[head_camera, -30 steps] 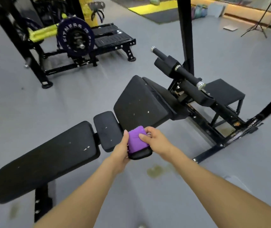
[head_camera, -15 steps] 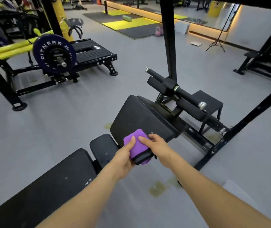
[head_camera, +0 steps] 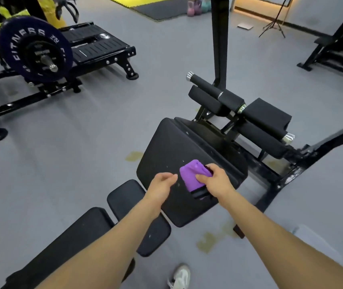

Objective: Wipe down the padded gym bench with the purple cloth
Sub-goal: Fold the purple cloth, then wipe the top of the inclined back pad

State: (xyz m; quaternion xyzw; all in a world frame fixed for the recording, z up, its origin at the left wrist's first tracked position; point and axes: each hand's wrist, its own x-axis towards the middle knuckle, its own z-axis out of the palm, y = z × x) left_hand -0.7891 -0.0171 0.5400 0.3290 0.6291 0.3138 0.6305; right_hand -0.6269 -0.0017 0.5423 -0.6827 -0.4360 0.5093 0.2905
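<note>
The black padded bench has a large tilted seat pad (head_camera: 172,147) in the middle, a small middle pad (head_camera: 124,195) and a long back pad (head_camera: 76,236) at lower left. The folded purple cloth (head_camera: 191,176) lies over a black object against the seat pad's near part. My right hand (head_camera: 214,180) grips the cloth from the right, pressing it on the pad. My left hand (head_camera: 162,182) hovers just left of the cloth, off it, fingers loosely curled and holding nothing.
Foam leg rollers (head_camera: 237,105) and the black frame (head_camera: 281,176) stand behind and right of the seat pad. A vertical post (head_camera: 219,38) rises behind. A plate-loaded machine with a weight plate (head_camera: 35,49) stands at far left. My white shoe (head_camera: 181,276) is on the grey floor.
My left hand has let go of the cloth and drawn slightly left. My right hand keeps hold and has carried the cloth onto the seat pad. The camera moved closer.
</note>
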